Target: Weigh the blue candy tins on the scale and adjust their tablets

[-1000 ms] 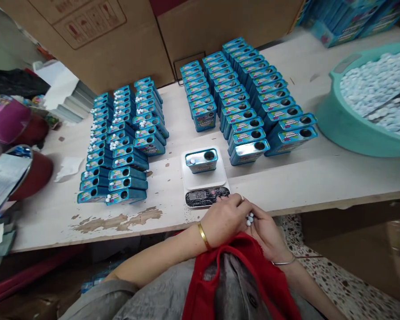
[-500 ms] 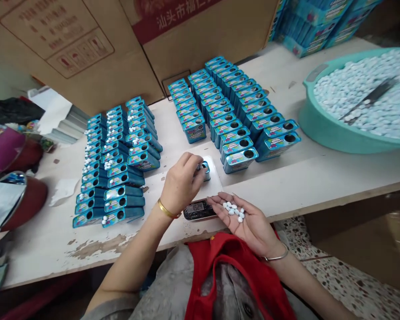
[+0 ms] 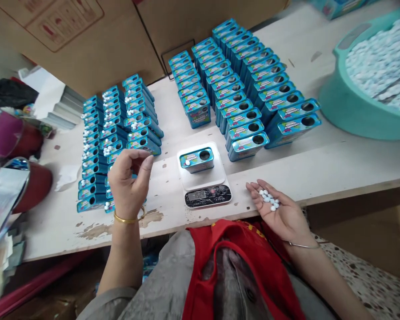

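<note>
My left hand (image 3: 130,178) is raised over the front of the left rows of tins, fingers loosely curled and a little apart from the thumb, with nothing visible between them. On the white scale (image 3: 203,181) stands a blue tin (image 3: 197,161) with a round dark opening on top. One white candy (image 3: 187,162) lies on its lid. The display is lit, its figures hard to read. Palm up at the table's front edge, my right hand (image 3: 283,218) cups several white candies (image 3: 269,200).
Blue tins stand in rows at the left (image 3: 143,142) and centre-right (image 3: 248,144), many left ones topped with candies. A teal basin (image 3: 353,106) of candies is at the right. Cardboard boxes (image 3: 96,49) rise behind; red containers (image 3: 36,186) sit far left.
My left hand has moved left, off the tin on the scale, baring the tin and the candy on its lid. My right hand has shifted right, still holding candies. The view has tilted down.
</note>
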Demonstrator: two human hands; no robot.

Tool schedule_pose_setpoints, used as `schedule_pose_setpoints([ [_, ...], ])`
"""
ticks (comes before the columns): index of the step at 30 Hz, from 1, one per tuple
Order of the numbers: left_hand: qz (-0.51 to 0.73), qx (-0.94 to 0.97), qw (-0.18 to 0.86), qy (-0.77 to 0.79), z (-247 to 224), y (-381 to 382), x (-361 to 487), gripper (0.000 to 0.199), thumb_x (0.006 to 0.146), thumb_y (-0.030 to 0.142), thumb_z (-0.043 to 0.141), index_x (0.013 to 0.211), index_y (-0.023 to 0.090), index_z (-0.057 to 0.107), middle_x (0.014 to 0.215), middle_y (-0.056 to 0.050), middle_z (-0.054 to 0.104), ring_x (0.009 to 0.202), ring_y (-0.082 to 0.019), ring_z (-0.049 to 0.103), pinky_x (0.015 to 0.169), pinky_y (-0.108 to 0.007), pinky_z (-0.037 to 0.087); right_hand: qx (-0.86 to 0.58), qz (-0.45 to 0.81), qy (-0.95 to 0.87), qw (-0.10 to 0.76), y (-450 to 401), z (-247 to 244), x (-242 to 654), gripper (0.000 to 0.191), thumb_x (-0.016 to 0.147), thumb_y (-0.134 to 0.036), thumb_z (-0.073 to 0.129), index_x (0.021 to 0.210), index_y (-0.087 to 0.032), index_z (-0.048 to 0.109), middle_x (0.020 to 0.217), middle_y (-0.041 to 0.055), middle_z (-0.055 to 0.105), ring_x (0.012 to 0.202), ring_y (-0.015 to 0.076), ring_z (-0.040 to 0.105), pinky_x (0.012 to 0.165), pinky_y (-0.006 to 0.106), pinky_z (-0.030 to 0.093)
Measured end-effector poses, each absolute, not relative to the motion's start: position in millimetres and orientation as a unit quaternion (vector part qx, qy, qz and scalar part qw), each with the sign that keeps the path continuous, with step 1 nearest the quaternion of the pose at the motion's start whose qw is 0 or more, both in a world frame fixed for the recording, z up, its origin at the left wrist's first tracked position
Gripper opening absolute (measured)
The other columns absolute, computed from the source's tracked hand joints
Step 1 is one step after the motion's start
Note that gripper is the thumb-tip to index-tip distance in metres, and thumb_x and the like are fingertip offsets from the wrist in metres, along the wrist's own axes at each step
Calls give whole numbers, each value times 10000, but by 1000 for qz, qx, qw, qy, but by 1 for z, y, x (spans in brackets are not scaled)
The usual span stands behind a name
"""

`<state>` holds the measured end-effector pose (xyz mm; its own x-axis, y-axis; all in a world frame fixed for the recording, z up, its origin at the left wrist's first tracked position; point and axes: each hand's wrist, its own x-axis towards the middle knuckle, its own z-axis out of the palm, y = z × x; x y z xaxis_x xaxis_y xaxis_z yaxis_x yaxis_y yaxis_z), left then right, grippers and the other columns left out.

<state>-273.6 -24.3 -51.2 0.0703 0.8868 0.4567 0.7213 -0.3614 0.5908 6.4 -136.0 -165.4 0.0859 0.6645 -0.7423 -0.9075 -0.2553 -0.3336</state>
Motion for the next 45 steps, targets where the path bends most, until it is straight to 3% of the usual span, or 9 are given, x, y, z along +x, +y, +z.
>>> schedule_pose_setpoints([
  [10, 333, 778, 103, 523, -65, -37, -265, 121, 852, 234, 575, 954, 183, 617, 811, -10, 598, 727, -109, 556, 663, -243, 458, -432, 663, 129, 598, -135, -169, 5, 211, 790, -61, 516, 944, -115, 650, 949, 121, 719, 1013, 198, 660, 809, 233, 569],
  [14, 291, 824, 41, 485, -76, -47, -255, 213, 856, 253, 570, 1058, 212, 621, 1017, -71, 613, 951, -180, 565, 830, -336, 453, -427, 666, 127, 599, -136, -170, 5, 189, 785, -86, 546, 934, -125, 655, 954, 119, 722, 1007, 192, 662, 825, 238, 562],
  [18, 220, 852, -2, 476, -89, -55, -241, 370, 855, 315, 574, 1217, 244, 552, 1306, -117, 517, 1188, -264, 464, 975, -452, 350, -431, 663, 138, 596, -135, -168, 3, 186, 777, -87, 558, 932, -104, 661, 959, 134, 720, 1005, 192, 663, 854, 237, 549],
  [23, 187, 880, 22, 437, -91, -48, -225, 387, 894, 354, 502, 1267, 248, 502, 1422, -123, 415, 1325, -280, 334, 1050, -491, 252, -428, 663, 154, 594, -132, -166, 2, 192, 759, -68, 563, 920, -90, 665, 956, 142, 721, 994, 208, 668, 847, 246, 555],
  [25, 178, 883, 23, 435, -86, -39, -222, 449, 884, 405, 508, 1298, 238, 471, 1427, -133, 402, 1324, -294, 329, 1046, -486, 248, -421, 667, 153, 596, -132, -166, 2, 200, 748, -69, 578, 928, -87, 665, 969, 149, 719, 995, 212, 667, 848, 251, 555],
  [28, 152, 877, 37, 454, -78, -21, -222, 517, 850, 456, 549, 1291, 198, 471, 1246, -134, 552, 1141, -269, 490, 950, -419, 322, -413, 671, 150, 597, -132, -167, 0, 206, 739, -83, 604, 935, -96, 665, 979, 146, 720, 983, 204, 672, 843, 247, 554],
  [32, 148, 866, 50, 474, -71, 16, -219, 325, 857, 416, 561, 1109, 211, 563, 950, -48, 632, 894, -195, 556, 817, -344, 330, -400, 682, 152, 593, -130, -167, -2, 196, 738, -105, 629, 930, -101, 670, 985, 143, 721, 980, 205, 674, 846, 246, 553],
  [40, 135, 861, 0, 490, -108, 106, -192, 318, 855, 369, 559, 1130, 209, 561, 1066, -72, 602, 988, -218, 536, 818, -344, 306, -398, 684, 180, 584, -127, -165, -3, 190, 770, -77, 577, 931, -99, 676, 978, 147, 723, 969, 210, 678, 833, 253, 565],
  [45, 159, 849, -43, 503, -115, 99, -203, 426, 847, 406, 559, 1220, 206, 515, 1171, -107, 546, 1064, -245, 494, 864, -369, 314, -414, 678, 199, 574, -128, -161, -2, 203, 771, -59, 549, 925, -91, 677, 989, 175, 716, 960, 222, 681, 812, 253, 572],
])
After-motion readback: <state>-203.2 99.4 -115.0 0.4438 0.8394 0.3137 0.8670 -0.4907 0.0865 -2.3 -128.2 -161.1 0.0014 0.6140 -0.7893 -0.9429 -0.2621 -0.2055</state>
